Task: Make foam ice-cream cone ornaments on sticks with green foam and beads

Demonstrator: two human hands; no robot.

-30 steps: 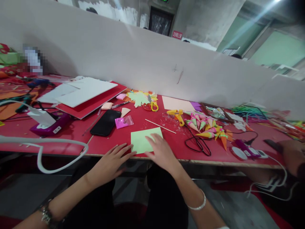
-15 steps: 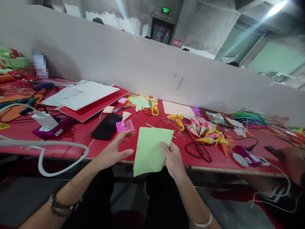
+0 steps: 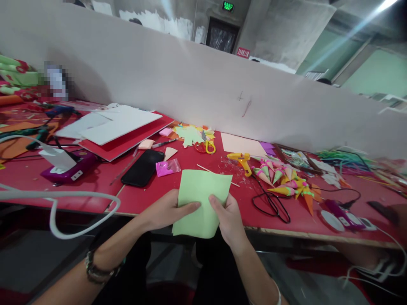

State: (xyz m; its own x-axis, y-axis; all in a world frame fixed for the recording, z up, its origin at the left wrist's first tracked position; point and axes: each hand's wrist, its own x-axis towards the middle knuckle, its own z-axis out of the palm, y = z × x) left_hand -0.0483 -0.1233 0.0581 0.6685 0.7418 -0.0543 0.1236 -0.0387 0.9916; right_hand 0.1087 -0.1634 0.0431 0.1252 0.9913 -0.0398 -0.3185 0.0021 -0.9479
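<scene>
A light green sheet of paper (image 3: 203,220), seemingly folded or layered at its lower left edge, is held up in front of me at the table's front edge. My left hand (image 3: 167,209) grips its left side, thumb on the front face and fingers behind. On the right side my right hand (image 3: 227,214) pinches it the same way, with the fingers mostly hidden behind. Just beyond the paper lie a thin stick (image 3: 205,168) and a small bag of pink material (image 3: 168,167).
Left of the paper is a black phone (image 3: 143,168); white boards (image 3: 122,123) lie behind it. Yellow-handled scissors (image 3: 210,147) rest near green scraps. To the right are a yellow glue gun (image 3: 241,161), small coloured cones (image 3: 286,180) and a looped black cord (image 3: 270,203). Purple power strips (image 3: 68,167) stand nearby.
My left hand, open and apart from the paper before, has moved right and taken hold of its left side. My right hand keeps its hold. The view has shifted slightly.
</scene>
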